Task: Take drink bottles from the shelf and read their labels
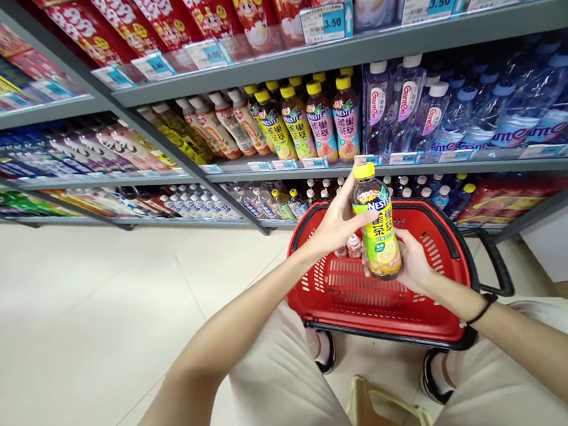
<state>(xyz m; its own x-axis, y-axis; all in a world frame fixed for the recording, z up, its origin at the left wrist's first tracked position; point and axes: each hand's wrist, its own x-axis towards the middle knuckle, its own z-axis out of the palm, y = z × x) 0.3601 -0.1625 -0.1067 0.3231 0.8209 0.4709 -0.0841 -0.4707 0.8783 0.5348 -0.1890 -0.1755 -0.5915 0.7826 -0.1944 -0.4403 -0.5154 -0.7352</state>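
A Nestea lemon tea bottle [379, 234] with a yellow cap and a green-yellow label is held up over a red shopping basket [372, 298], tilted slightly. My left hand [342, 217] is closed around its upper left side, thumb across the label. From the lower right, my right hand [412, 261] grips the bottle near its base, its fingers partly hidden behind it. Inside the basket, left of the bottle, sit small bottles with pinkish-red labels [353, 245], partly covered by my left hand.
Shelves with Nestea bottles [318, 119], water bottles [509, 104] and red cans [204, 13] stand ahead. The basket's black handle [500, 266] sticks out at right. A yellowish bag [378, 411] lies between my feet. Pale floor tiles [97, 311] stretch left.
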